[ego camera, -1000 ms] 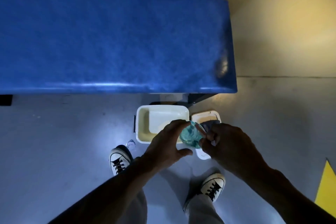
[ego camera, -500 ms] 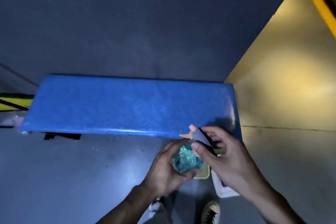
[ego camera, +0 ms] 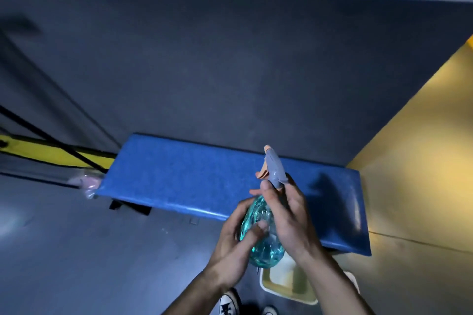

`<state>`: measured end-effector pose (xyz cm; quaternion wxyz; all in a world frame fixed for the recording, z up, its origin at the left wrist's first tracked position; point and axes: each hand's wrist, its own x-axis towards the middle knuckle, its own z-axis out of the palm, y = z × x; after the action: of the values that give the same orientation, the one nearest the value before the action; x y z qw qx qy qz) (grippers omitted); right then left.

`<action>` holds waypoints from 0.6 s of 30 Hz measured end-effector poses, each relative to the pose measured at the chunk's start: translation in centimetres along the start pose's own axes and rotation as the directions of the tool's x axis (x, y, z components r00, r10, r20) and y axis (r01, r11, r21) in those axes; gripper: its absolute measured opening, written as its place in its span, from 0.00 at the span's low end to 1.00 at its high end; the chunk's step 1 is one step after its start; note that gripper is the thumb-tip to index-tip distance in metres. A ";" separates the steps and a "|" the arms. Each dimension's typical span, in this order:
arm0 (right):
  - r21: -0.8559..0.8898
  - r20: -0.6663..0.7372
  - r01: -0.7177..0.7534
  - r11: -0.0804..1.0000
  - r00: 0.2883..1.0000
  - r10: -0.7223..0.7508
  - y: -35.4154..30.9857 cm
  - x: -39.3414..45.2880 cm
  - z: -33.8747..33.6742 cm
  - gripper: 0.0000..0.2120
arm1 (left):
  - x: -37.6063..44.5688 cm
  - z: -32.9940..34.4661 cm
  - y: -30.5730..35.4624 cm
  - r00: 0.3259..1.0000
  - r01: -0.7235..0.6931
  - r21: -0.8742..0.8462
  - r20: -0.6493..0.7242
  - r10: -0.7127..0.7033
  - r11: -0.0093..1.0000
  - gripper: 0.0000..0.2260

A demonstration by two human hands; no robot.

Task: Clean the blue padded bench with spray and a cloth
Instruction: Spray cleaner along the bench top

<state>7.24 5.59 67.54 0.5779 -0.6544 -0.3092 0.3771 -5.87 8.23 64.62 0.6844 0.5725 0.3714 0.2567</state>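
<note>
Head view: both hands (ego camera: 238, 238) (ego camera: 289, 215) cradle spray bottle (ego camera: 263, 235).

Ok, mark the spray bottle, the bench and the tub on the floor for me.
spray bottle (ego camera: 265, 245), head view, on its clear teal body.
bench (ego camera: 179, 176), head view, on the bare blue padding.
tub (ego camera: 289, 290), head view, on its pale near rim.

I find no readable words, numbers, brand names or signs anywhere in view. The translucent teal plastic spray bottle (ego camera: 262, 233) that I hold shows no label, and the blue padded bench (ego camera: 179, 181) carries no lettering either.
</note>
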 end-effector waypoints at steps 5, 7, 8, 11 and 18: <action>-0.084 -0.024 -0.075 0.994 0.997 0.073 0.4 3.2 6.1 0.18 | 1.5 -3.7 0.4 0.992 0.037 0.003 -0.123 -0.037 0.999 0.17; -0.118 0.006 -0.084 0.990 0.996 0.085 1.2 5.0 9.5 0.16 | 2.5 -6.5 -0.2 0.978 0.064 -0.022 -0.199 -0.067 0.998 0.17; -0.136 0.015 -0.091 0.987 0.995 0.094 1.8 6.0 11.4 0.14 | 3.0 -8.4 -0.6 0.965 0.078 -0.051 -0.246 -0.088 0.996 0.17; -0.189 0.036 -0.127 0.974 0.990 0.136 4.0 9.2 18.2 0.10 | 5.3 -15.0 -2.8 0.925 0.133 -0.132 -0.338 -0.171 0.982 0.18; -0.262 0.033 -0.196 0.945 0.977 0.212 12.4 14.7 36.3 0.13 | 9.8 -32.4 -10.3 0.873 0.256 -0.096 -0.405 -0.273 0.962 0.23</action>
<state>-16.30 35.19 51.58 0.4364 -0.7405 -0.3034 0.4113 -26.84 32.84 50.29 0.6299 0.4353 0.5775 0.2834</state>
